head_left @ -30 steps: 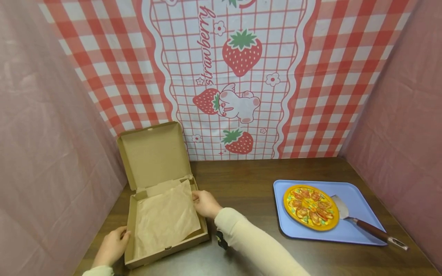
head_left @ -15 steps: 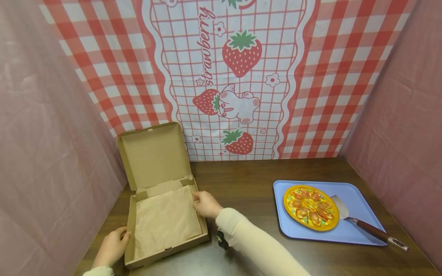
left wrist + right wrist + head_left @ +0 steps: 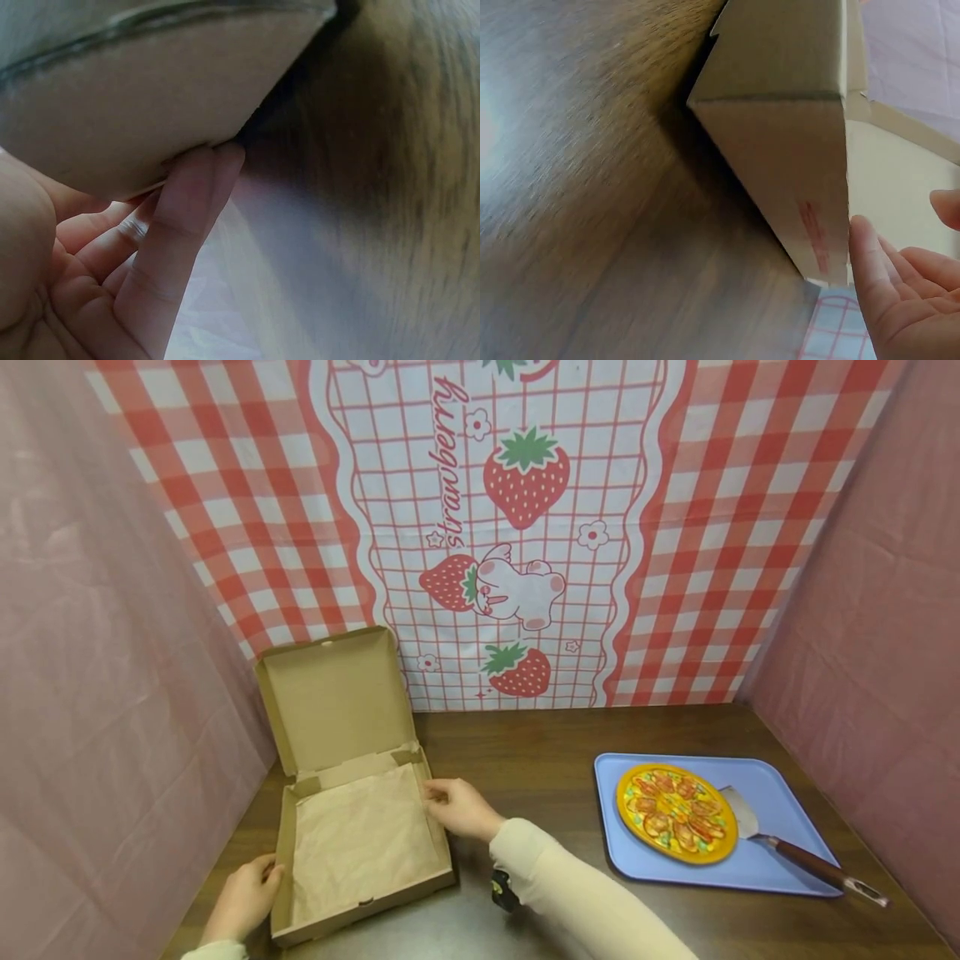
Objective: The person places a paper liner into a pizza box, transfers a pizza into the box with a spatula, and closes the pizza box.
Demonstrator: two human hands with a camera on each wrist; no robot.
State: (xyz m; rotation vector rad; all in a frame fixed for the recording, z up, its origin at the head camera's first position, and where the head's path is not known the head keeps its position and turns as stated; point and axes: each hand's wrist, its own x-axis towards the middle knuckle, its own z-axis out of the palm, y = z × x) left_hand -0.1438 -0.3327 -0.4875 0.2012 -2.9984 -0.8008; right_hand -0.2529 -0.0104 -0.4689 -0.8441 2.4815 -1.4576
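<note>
A cardboard pizza box (image 3: 337,710) stands with its lid up at the left of the table, a sheet of brown paper (image 3: 360,839) lying flat inside. My left hand (image 3: 243,893) holds the box's left wall near the front, thumb at the rim. In the left wrist view, its fingers (image 3: 180,195) press on the outside of the cardboard. Over the right wall hovers my right hand (image 3: 461,807). The right wrist view has thumb and fingers (image 3: 866,247) apart, nothing between them, one fingertip at or very near the box edge.
On the right, a blue tray (image 3: 780,793) carries a toy-like pizza (image 3: 675,814) and a pizza server (image 3: 802,858), whose handle sticks out over the tray's front right corner. A checked strawberry cloth (image 3: 517,560) hangs behind, and pink curtains (image 3: 870,577) close both sides.
The paper's raised right corner has come down and the sheet lies flat in the box. My right hand has let go of it and moved slightly right. The left hand keeps still.
</note>
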